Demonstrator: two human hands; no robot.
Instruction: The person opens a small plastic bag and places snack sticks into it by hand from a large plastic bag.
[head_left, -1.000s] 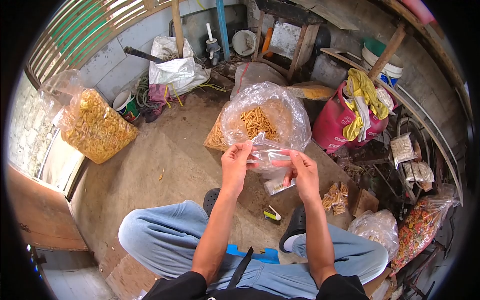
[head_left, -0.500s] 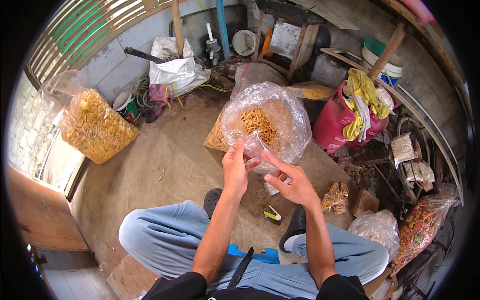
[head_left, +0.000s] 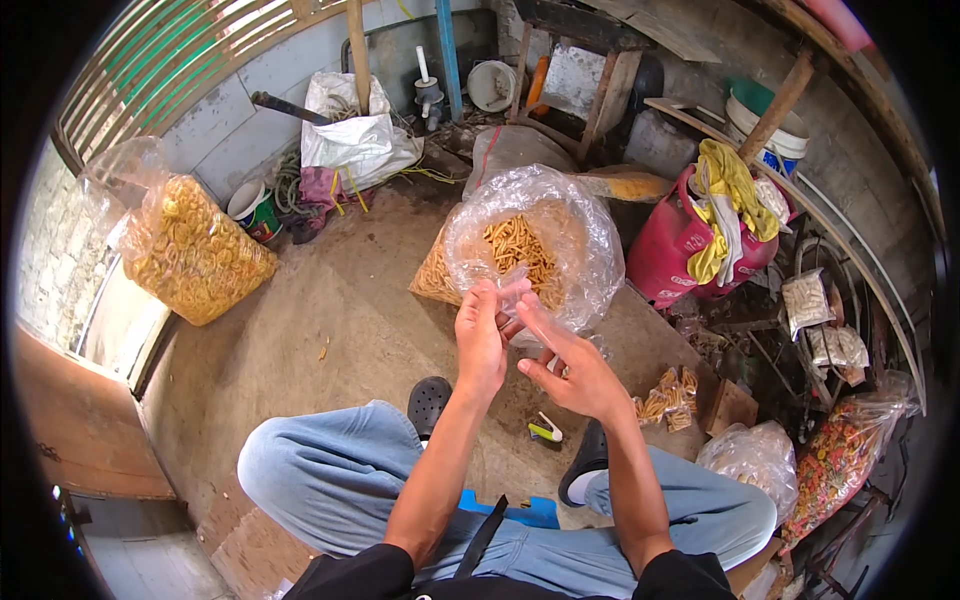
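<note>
The left hand point(head_left: 481, 345) pinches a small, thin, clear plastic bag point(head_left: 513, 283) between thumb and fingers. The right hand point(head_left: 580, 378) is half spread, its fingers straight and close together against the bag, its thumb held apart. Whether the bag's mouth is open cannot be made out.

The small bag is above the near side of a large clear plastic bag point(head_left: 597, 240), which stands wide open on the grey-brown concrete floor point(head_left: 330, 290) with brown, stick-shaped pieces point(head_left: 517, 248) inside. No pieces can be seen in the small bag, so it looks unfilled. Some small packets of similar sticks point(head_left: 670, 398) lie together on the floor to the right, so a few portions appear made up, while plenty of loose pieces remain in the large bag. How many portions are left to make up cannot be told.

A small green and white tool point(head_left: 544, 429), perhaps a stapler, lies between the black perforated shoes point(head_left: 430, 398), apart from both hands. A tall clear bag of yellow, round pieces point(head_left: 195, 250) leans near the floor's left edge. Towards its right edge are a crumpled clear bag point(head_left: 752, 462) and a clear bag of red, orange and green pieces point(head_left: 838, 460). A dark pink plastic drum point(head_left: 662, 245), draped with yellow cloth point(head_left: 720, 180), stands beyond the large bag's right side.
</note>
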